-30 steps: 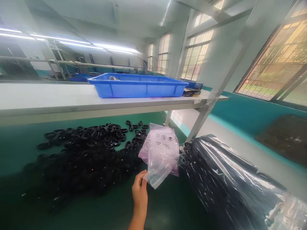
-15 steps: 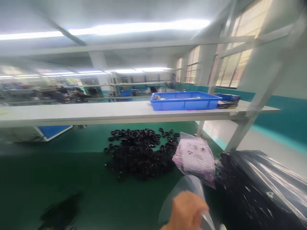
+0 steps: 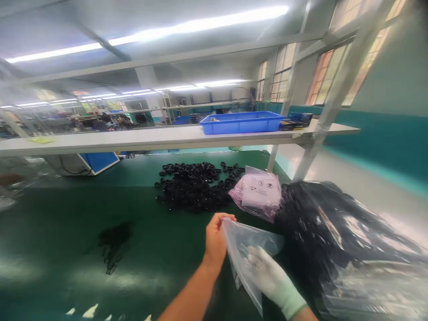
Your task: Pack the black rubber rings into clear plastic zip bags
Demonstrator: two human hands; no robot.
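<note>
My bare left hand (image 3: 216, 238) pinches the upper left edge of a clear plastic bag (image 3: 239, 236), its fingers closed on the film. My right hand (image 3: 264, 269), in a white glove, has its bent fingers on the same bag lower down and to the right. Part of the film veils the fingertips, so whether they lie inside the bag is hard to tell. Nothing shows inside the bag. Beyond my hands lies a heap of small black rings (image 3: 197, 189) on the green tabletop (image 3: 150, 254).
A pink-tinted bag with a white packet (image 3: 261, 189) lies beside large plastic-wrapped black bundles (image 3: 321, 227) on the right. A smaller black pile (image 3: 115, 238) sits at left. Overhead, a white shelf (image 3: 150, 139) bears a blue tray (image 3: 242, 123). A blue-and-grey box (image 3: 96, 162) stands at back left.
Half a second ago one bare hand held the bag low in view. Both hands now touch it, and the bag is spread between them. The view has tilted and shifted.
</note>
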